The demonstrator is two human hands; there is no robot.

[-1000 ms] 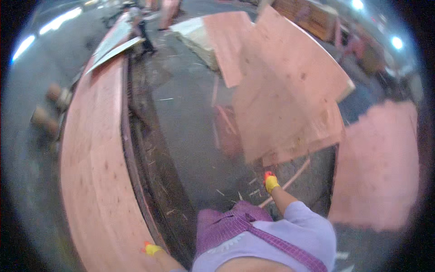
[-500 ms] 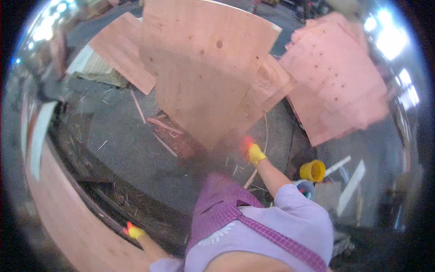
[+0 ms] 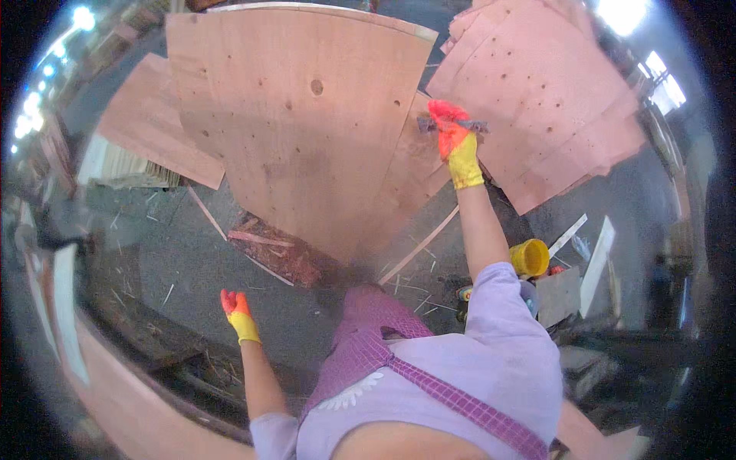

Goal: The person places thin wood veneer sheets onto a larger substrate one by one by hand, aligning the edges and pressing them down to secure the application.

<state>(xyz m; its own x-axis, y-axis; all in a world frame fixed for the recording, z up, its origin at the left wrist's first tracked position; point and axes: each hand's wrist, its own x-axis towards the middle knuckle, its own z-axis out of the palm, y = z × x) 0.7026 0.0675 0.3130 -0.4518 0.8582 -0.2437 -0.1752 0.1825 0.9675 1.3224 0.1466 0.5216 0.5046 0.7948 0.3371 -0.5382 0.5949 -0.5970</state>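
Note:
My right hand point(image 3: 452, 132), in a red and yellow glove, reaches forward over the gap between two groups of wood sheets. It is closed on a dark narrow bar-like tool point(image 3: 477, 126), whose ends stick out on both sides; its exact kind is unclear. Beneath and left of it spreads a large plywood sheet point(image 3: 299, 115) with knots, lying over other sheets. A stack of pinkish veneer sheets point(image 3: 544, 100) lies to the right. My left hand point(image 3: 240, 314), gloved alike, hangs low on the left above the floor, its fingers loosely apart with nothing visible in them.
A yellow bucket point(image 3: 530, 257) stands right of my right arm, near pale wood strips point(image 3: 596, 264). Reddish scrap point(image 3: 280, 249) and thin offcuts litter the dark floor. A long wooden board point(image 3: 130, 391) curves along the lower left. Another stack point(image 3: 126, 165) lies at far left.
My right hand has moved up and forward from near my body to the sheets, with the dark tool now visible in it. My left hand has risen from beside the long board. The view has shifted.

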